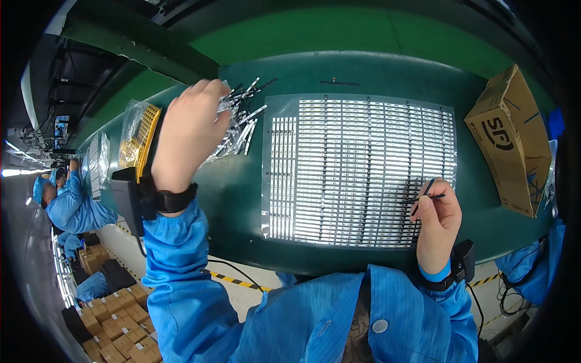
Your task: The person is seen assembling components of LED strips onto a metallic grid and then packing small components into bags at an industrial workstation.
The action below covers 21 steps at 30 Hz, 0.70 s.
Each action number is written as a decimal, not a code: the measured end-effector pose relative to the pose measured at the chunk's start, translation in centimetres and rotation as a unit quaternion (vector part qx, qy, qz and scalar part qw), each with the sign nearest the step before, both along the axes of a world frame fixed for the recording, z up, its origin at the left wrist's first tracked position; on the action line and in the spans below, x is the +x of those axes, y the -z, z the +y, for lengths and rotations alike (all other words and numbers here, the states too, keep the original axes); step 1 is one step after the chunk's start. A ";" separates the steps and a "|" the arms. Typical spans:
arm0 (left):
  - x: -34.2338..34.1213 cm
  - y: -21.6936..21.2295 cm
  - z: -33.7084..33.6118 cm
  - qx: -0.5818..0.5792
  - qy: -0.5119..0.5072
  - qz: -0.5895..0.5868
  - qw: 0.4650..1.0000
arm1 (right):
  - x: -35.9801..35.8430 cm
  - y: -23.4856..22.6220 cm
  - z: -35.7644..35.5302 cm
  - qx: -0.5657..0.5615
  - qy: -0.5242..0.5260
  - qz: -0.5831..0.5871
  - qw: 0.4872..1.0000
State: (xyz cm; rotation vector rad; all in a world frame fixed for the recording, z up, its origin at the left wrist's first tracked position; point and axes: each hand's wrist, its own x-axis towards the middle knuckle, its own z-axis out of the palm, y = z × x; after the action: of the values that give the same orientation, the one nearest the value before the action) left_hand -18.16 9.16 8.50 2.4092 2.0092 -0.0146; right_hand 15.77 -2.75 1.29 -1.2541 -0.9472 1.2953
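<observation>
My left hand (195,124) is over a loose pile of short black-and-white strips (245,136) on the left of the green table. Its fingers are bent, the thumb stands apart from them, and strips show in the gap; the fingertips are partly hidden. Closed in a pinch, my right hand (440,215) holds a few thin black strips (428,196), which cross each other at the fingertips. Below that hand lies a clear sheet (279,107) covered with closely set rows of white strips (363,175). The hand covers part of its right edge.
An open cardboard box (493,142) stands at the right. A lone dark strip (339,83) lies beyond the sheet. Yellow trays in clear plastic (140,136) sit left of my left hand. Co-workers in blue (75,202) are at the far left, near stacked cartons (121,320).
</observation>
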 end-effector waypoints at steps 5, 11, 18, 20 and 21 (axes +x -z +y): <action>7.3 3.2 1.0 0.084 0.227 -0.154 0.958 | -0.1 0.1 0.2 0.000 -0.001 -0.012 1.000; 9.8 7.8 1.0 0.083 0.193 -0.136 0.968 | 0.7 1.8 -0.4 0.015 0.027 -0.002 1.000; 5.4 7.0 -1.3 0.115 0.122 -0.075 0.983 | 0.7 1.9 -0.4 0.042 0.021 -0.007 0.999; 4.4 7.1 -1.8 0.125 0.106 -0.068 0.984 | 0.5 1.7 -0.3 0.032 0.022 -0.017 0.999; 4.0 7.0 -2.0 0.128 0.092 -0.052 0.986 | 0.4 1.5 -0.3 0.033 0.024 -0.022 0.999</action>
State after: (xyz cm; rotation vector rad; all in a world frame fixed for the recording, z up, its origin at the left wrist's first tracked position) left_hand -14.21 7.19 1.49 2.6732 1.8388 0.3835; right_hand 16.13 -3.00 -0.24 -1.2514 -0.9781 1.1937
